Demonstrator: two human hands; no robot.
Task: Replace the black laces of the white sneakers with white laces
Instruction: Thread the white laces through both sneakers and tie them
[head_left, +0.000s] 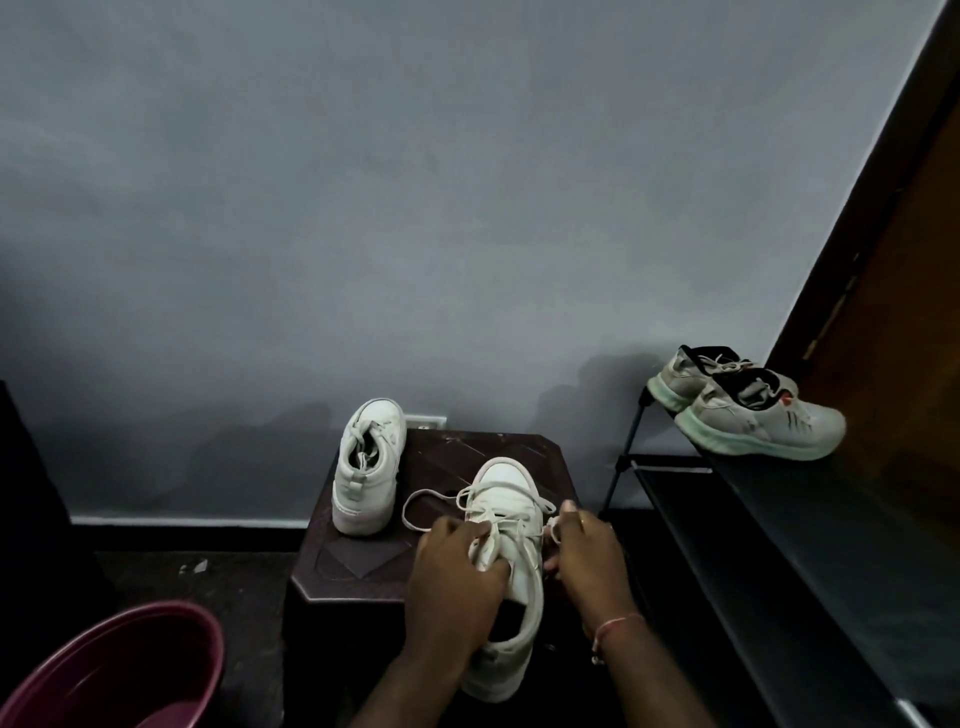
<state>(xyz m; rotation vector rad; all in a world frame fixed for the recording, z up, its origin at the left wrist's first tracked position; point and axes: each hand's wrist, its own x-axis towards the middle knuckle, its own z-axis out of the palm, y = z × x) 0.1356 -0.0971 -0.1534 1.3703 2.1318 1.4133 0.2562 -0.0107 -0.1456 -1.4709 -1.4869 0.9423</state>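
Observation:
A white sneaker (511, 525) lies on a dark brown stool (457, 452), toe pointing away from me, with a white lace (431, 501) threaded through its eyelets and a loose loop trailing to the left. My left hand (457, 587) grips the sneaker's tongue and upper. My right hand (584, 556) pinches an end of the white lace at the sneaker's right side. A second white sneaker (369, 462) stands on the stool's back left corner, heel toward me. No black lace is visible.
A black shoe rack (753, 499) stands to the right with a pair of grey-white trainers (748, 410) on its top shelf. A maroon plastic tub (130, 670) sits on the floor at the lower left. A grey wall is right behind the stool.

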